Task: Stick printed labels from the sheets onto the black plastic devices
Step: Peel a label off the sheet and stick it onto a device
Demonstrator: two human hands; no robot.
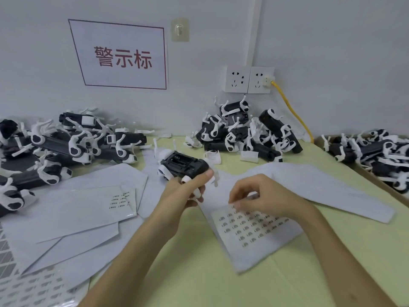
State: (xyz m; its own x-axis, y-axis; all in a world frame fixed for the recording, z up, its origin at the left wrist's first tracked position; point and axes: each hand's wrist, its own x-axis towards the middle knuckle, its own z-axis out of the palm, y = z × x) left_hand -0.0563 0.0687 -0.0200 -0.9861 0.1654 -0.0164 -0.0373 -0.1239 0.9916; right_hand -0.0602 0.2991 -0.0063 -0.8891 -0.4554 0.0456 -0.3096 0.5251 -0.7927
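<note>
My left hand grips a black plastic device with white parts, held above the table with its open underside facing up. My right hand rests on the top edge of a label sheet, fingertips curled down and pinching at a label in the top row. The sheet carries several rows of small printed labels and lies on the yellow-green table in front of me.
Piles of black-and-white devices lie at the left, at the back centre and in a box at the right. Used white sheets cover the table's left side. Wall sockets with a yellow cable sit behind.
</note>
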